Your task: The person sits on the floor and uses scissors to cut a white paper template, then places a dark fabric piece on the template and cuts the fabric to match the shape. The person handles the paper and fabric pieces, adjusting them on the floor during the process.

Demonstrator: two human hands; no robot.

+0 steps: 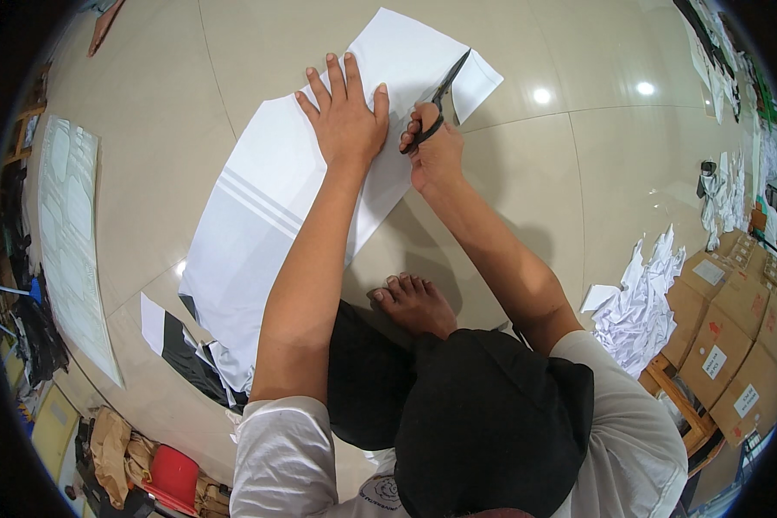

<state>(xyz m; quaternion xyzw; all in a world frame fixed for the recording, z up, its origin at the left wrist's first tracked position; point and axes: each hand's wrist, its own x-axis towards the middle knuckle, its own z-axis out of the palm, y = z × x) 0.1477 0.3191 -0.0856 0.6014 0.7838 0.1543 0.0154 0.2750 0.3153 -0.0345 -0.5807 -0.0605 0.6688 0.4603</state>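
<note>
A long white cloth [263, 186] with a pair of pale stripes lies spread over the tiled floor. My left hand [345, 116] presses flat on it with fingers spread. Black-handled scissors [445, 91] are gripped in my right hand [433, 147], at the cloth's right edge. Their blades point up and to the right, along a cut. Beyond the blades a narrow flap of the white cloth [476, 84] angles away from the main piece; whether it is still joined at the far end I cannot tell. My bare foot [414, 304] rests on the floor below the cloth.
Crumpled white cloth scraps [637, 298] are heaped at the right, beside stacked cardboard boxes [725, 328]. A white textured panel [73, 233] lies at the left. Black and white fabric [190, 354] bunches near my left elbow. A red chair [173, 476] stands at the lower left.
</note>
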